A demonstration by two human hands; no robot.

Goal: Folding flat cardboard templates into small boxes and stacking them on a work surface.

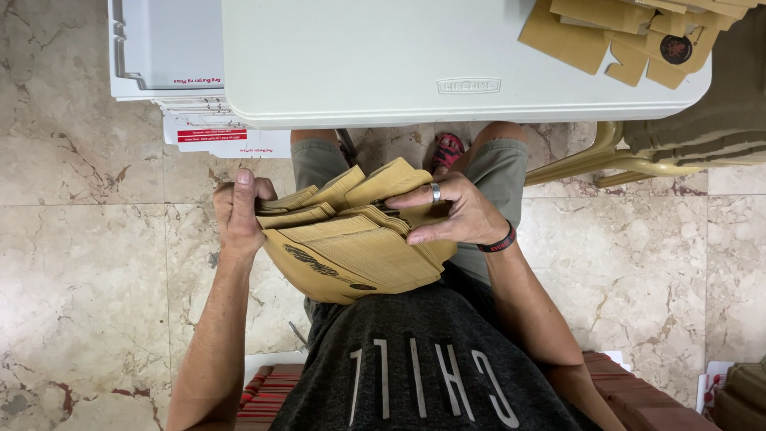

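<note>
white folding table [359, 64] bears flat brown cardboard pieces [630, 36] at one corner.

Stack of flat cartons [355, 247]: brown kraft cardboard, matt, slightly fibrous, with dark printed marks. Loose cardboard pieces [614, 36] on the tabletop [399, 56]: same matt brown board. Tabletop: moulded plastic, off-white, smooth with a faint sheen. Floor [88, 255]: polished marble tile, glossy, veined beige. Ring [435, 192] on right hand [459, 215]: bright metal. Wristband [501, 242]: dark, matt. Shirt [423, 359]: heathered grey knit cloth.
</note>
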